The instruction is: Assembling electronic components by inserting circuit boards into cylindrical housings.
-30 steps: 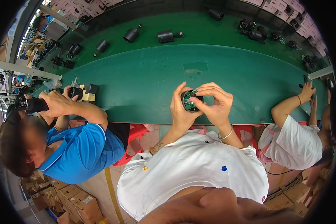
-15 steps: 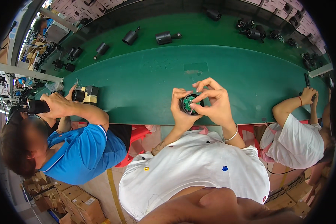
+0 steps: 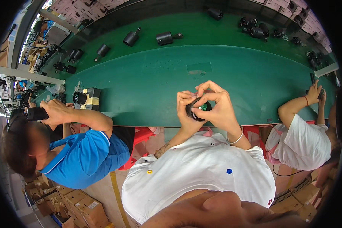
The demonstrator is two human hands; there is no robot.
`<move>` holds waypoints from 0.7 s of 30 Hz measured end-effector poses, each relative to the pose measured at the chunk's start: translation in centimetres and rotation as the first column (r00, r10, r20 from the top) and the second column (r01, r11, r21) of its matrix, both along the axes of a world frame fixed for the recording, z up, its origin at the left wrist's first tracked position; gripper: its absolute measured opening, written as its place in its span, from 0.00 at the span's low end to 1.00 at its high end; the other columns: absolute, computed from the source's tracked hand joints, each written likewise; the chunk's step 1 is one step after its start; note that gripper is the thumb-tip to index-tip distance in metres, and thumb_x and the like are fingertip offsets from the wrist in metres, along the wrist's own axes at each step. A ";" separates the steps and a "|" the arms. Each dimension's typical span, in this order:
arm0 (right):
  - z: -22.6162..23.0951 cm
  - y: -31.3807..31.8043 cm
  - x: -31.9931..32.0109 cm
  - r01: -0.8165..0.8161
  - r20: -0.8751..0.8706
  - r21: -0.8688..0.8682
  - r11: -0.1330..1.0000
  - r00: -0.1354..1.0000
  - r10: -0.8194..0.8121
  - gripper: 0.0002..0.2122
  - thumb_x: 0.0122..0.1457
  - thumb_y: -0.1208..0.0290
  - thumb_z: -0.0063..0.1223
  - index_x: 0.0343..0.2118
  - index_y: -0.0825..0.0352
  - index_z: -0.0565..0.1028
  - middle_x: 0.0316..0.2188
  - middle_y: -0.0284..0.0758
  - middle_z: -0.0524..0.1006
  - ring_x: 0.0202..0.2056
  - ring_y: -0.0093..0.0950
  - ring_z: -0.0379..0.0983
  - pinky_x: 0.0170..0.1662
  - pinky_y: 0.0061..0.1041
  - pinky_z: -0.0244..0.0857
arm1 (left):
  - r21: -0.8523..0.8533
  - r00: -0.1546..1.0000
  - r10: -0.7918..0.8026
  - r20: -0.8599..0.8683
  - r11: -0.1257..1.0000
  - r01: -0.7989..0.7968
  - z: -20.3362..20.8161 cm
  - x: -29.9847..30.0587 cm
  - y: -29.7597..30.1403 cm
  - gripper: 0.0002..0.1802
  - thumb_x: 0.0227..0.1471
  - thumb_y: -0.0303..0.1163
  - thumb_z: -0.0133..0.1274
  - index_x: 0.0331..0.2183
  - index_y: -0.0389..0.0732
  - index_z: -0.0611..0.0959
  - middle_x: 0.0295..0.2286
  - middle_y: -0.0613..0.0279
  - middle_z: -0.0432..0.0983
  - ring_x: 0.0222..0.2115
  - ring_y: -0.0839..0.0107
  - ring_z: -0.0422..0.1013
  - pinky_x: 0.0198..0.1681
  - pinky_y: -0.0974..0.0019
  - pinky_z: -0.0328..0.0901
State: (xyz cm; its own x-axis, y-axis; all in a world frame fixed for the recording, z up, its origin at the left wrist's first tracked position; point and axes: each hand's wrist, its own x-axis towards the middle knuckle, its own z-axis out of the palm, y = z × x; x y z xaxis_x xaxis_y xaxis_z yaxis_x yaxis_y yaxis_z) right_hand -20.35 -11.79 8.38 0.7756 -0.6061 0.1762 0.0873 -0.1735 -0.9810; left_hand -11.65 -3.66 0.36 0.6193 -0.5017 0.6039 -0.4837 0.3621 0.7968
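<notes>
My left hand [image 3: 186, 113] wraps round a black round housing [image 3: 189, 110] and holds it above the near part of the table, its opening tilted toward my right hand. A green circuit board [image 3: 204, 107] shows inside the opening, partly covered by fingers. My right hand [image 3: 220, 109] is curled over it, thumb and forefinger brought together at the board, with the other fingertips at the housing's far rim. Whatever lies under the right fingertips is hidden.
The green table [image 3: 148, 83] meets a raised green strip with several black cylindrical lamp-like parts [image 3: 164, 38]. At left, a person in a blue shirt [image 3: 83, 155] handles a black cylinder near taped dark boxes [image 3: 93, 93]. Another person in white [image 3: 302, 146] works at right.
The housing has tilted, so less of the circuit board shows. My right thumb and forefinger have shifted slightly over the opening. The left co-worker's hands have drawn closer together.
</notes>
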 end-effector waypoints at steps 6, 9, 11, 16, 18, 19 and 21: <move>-1.3 1.4 0.0 0.113 0.063 -0.066 0.991 0.992 -0.109 0.08 0.40 0.80 0.66 0.25 0.65 0.78 0.46 0.36 0.69 0.51 0.36 0.67 0.54 0.32 0.62 | -0.029 0.988 0.104 0.112 0.994 -0.102 -0.1 0.5 -0.1 0.23 0.40 0.24 0.61 0.40 0.44 0.71 0.38 0.59 0.61 0.39 0.64 0.62 0.45 0.57 0.67; -2.6 2.2 0.5 0.120 0.118 0.074 0.990 0.985 -0.128 0.12 0.42 0.80 0.65 0.31 0.65 0.75 0.49 0.37 0.67 0.52 0.36 0.66 0.55 0.33 0.60 | -0.030 0.976 0.138 0.170 0.990 -0.135 0.0 0.8 0.0 0.22 0.42 0.25 0.60 0.41 0.44 0.71 0.39 0.59 0.61 0.40 0.63 0.62 0.46 0.55 0.67; -3.5 2.9 1.2 0.039 0.198 0.387 0.921 0.972 -0.125 0.16 0.45 0.80 0.63 0.37 0.64 0.70 0.51 0.38 0.65 0.53 0.36 0.64 0.56 0.34 0.59 | -0.020 0.962 0.167 0.214 0.986 -0.167 0.0 0.9 0.1 0.20 0.44 0.25 0.59 0.41 0.44 0.71 0.39 0.58 0.60 0.40 0.62 0.62 0.46 0.54 0.68; -3.3 2.8 1.4 -0.068 0.239 0.506 0.860 0.969 -0.064 0.21 0.48 0.79 0.60 0.42 0.61 0.61 0.53 0.39 0.64 0.54 0.36 0.62 0.58 0.35 0.56 | -0.057 0.941 0.211 0.264 0.977 -0.203 -0.3 1.3 -0.1 0.21 0.44 0.26 0.59 0.42 0.43 0.71 0.40 0.57 0.60 0.39 0.61 0.62 0.46 0.53 0.68; -3.3 2.7 1.4 -0.086 0.239 0.498 0.863 0.970 -0.041 0.22 0.49 0.79 0.60 0.42 0.60 0.59 0.53 0.40 0.65 0.54 0.36 0.62 0.58 0.35 0.56 | -0.072 0.936 0.221 0.273 0.975 -0.209 -0.3 1.3 -0.2 0.22 0.44 0.25 0.59 0.42 0.43 0.71 0.40 0.57 0.61 0.39 0.61 0.62 0.45 0.53 0.68; -3.5 2.7 1.5 -0.085 0.241 0.509 0.856 0.969 -0.047 0.22 0.49 0.80 0.60 0.43 0.61 0.60 0.53 0.40 0.64 0.54 0.36 0.62 0.57 0.35 0.57 | -0.067 0.936 0.220 0.273 0.975 -0.210 -0.3 1.3 -0.2 0.22 0.43 0.25 0.59 0.42 0.43 0.71 0.40 0.57 0.61 0.39 0.61 0.62 0.45 0.54 0.67; -4.0 2.6 1.5 -0.082 0.244 0.532 0.843 0.968 -0.060 0.23 0.48 0.81 0.61 0.44 0.63 0.60 0.54 0.41 0.62 0.53 0.35 0.62 0.56 0.35 0.60 | -0.056 0.937 0.219 0.272 0.976 -0.212 -0.4 1.2 -0.3 0.23 0.41 0.24 0.60 0.42 0.42 0.72 0.39 0.57 0.61 0.39 0.62 0.62 0.45 0.55 0.66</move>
